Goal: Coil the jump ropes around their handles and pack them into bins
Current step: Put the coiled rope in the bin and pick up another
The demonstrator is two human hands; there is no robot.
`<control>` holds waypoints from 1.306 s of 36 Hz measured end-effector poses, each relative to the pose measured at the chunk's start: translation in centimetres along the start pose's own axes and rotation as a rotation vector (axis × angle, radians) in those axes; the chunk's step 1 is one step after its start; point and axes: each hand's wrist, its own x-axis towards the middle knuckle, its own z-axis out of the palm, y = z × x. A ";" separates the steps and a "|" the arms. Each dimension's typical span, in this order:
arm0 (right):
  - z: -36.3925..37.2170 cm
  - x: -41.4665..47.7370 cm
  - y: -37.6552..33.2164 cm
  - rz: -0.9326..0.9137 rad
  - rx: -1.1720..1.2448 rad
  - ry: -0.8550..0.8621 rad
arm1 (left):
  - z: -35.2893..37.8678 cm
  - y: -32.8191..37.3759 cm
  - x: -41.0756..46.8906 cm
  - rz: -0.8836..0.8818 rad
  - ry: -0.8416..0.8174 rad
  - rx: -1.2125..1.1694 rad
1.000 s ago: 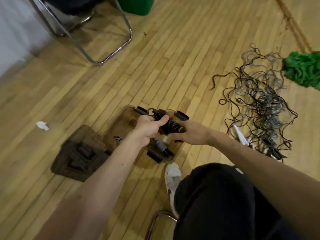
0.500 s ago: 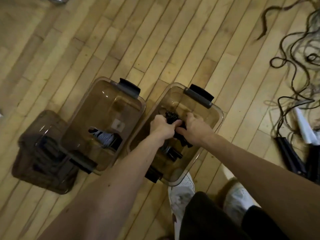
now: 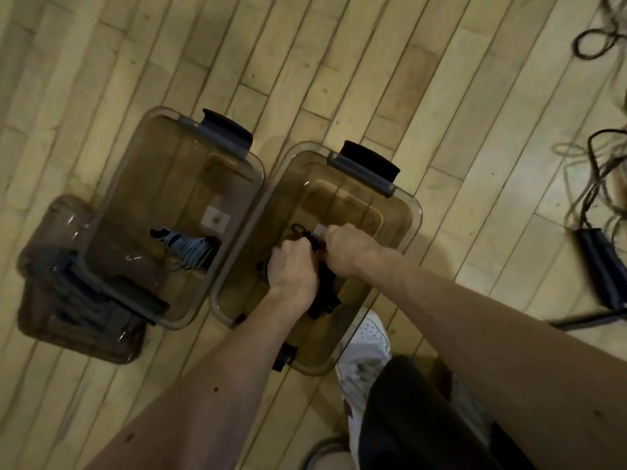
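Head cam, looking straight down. Closest in is a dark trouser leg (image 3: 407, 418) and a white sneaker (image 3: 364, 351), toe right up against the near corner of the right bin (image 3: 415, 212). Both bare forearms reach into that bin.

The left hand (image 3: 293, 266) is curled around a black jump rope (image 3: 324, 293) that's already wound onto its handles, and the right hand (image 3: 349, 247) grips the far end of the same bundle, knuckles up. A little loop of cord (image 3: 298, 228) pokes out just past the fingers. So the bundle is inside the right bin, toward the near half. Can't tell if it's actually resting on the bottom.

Just beside it, rims nearly touching, sits the left bin (image 3: 258, 171), same smoky clear plastic. It holds one coiled striped rope (image 3: 190, 249). Each bin has a dark latch on its far end.

Left of that, a stack of lids (image 3: 78, 320) partly under the left bin's near corner.

Off to the right on the wood floor (image 3: 339, 62), well apart from the bins: loose ropes (image 3: 593, 157) and a pair of black handles (image 3: 600, 269).
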 end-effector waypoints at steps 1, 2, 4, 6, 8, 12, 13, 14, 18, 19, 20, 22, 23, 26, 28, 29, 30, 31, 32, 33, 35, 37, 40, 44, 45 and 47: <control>0.2 0.1 -0.1 -0.007 0.001 -0.015 | 0.2 -0.2 0.0 0.003 0.002 0.009; 0.5 0.1 -0.1 -0.010 0.006 -0.029 | 0.5 -0.3 -0.1 -0.004 0.002 0.009; 0.5 0.0 -0.1 -0.013 0.019 -0.027 | 0.6 -0.7 0.1 -0.026 0.031 -0.033; 0.2 0.0 0.0 -0.019 0.033 -0.019 | 0.3 -1.0 0.4 -0.061 0.062 -0.142; 0.0 -0.2 0.0 -0.026 0.053 -0.007 | -0.7 -1.3 0.5 -0.126 0.037 -0.280; -2.0 -2.2 -0.3 -0.021 0.136 0.070 | -4.3 -1.4 -0.1 -0.123 -0.084 -0.336; -3.0 -3.1 -0.2 -0.025 0.151 0.092 | -5.4 -1.4 -0.4 -0.097 -0.076 -0.331; -4.2 -4.6 -0.2 -0.031 0.159 0.122 | -6.8 -1.2 -1.3 -0.067 -0.063 -0.332; -9.6 -11.3 0.9 -0.063 0.231 0.195 | -12.0 1.4 -5.0 0.125 0.045 -0.373; -10.9 -13.4 1.5 -0.059 0.268 0.205 | -13.2 2.6 -6.2 0.216 0.087 -0.400; -12.3 -15.9 2.3 -0.044 0.309 0.218 | -14.6 4.2 -7.9 0.306 0.124 -0.417; -14.8 -20.6 4.3 -0.011 0.399 0.245 | -16.6 7.4 -10.8 0.455 0.192 -0.431; -15.9 -23.0 5.6 0.002 0.430 0.272 | -17.3 9.1 -12.2 0.525 0.215 -0.435; -17.7 -29.3 9.9 0.057 0.518 0.374 | -17.9 13.8 -15.7 0.668 0.210 -0.433; -18.0 -32.7 13.3 0.081 0.620 0.447 | -17.0 16.8 -17.2 0.733 0.198 -0.431; -17.6 -33.9 15.1 0.097 0.686 0.484 | -16.1 18.3 -17.5 0.759 0.180 -0.417; -16.8 -35.0 17.1 0.120 0.744 0.517 | -15.1 19.8 -18.0 0.775 0.149 -0.392; -15.9 -35.7 19.0 0.149 0.814 0.536 | -13.8 21.1 -18.1 0.791 0.129 -0.361; -14.3 -36.5 21.7 0.193 0.893 0.560 | -11.9 23.3 -18.2 0.813 0.099 -0.309; -12.9 -36.5 23.0 0.222 0.954 0.569 | -10.8 23.9 -18.0 0.814 0.082 -0.275; -9.4 -36.3 26.3 0.302 1.038 0.567 | -7.5 26.0 -17.6 0.788 0.024 -0.213; -6.0 -35.4 28.7 0.364 1.051 0.540 | -4.3 27.6 -16.5 0.708 -0.051 -0.196; -2.1 -32.7 31.5 0.411 1.007 0.509 | 0.2 29.7 -14.2 0.558 -0.184 -0.248; -0.8 -27.1 34.2 0.429 0.846 0.531 | 4.6 32.7 -10.5 0.420 -0.240 -0.344; -0.8 -25.6 34.6 0.428 0.794 0.536 | 5.4 33.5 -9.6 0.380 -0.237 -0.377; -1.2 -22.7 35.3 0.420 0.681 0.533 | 6.6 34.9 -7.8 0.314 -0.218 -0.455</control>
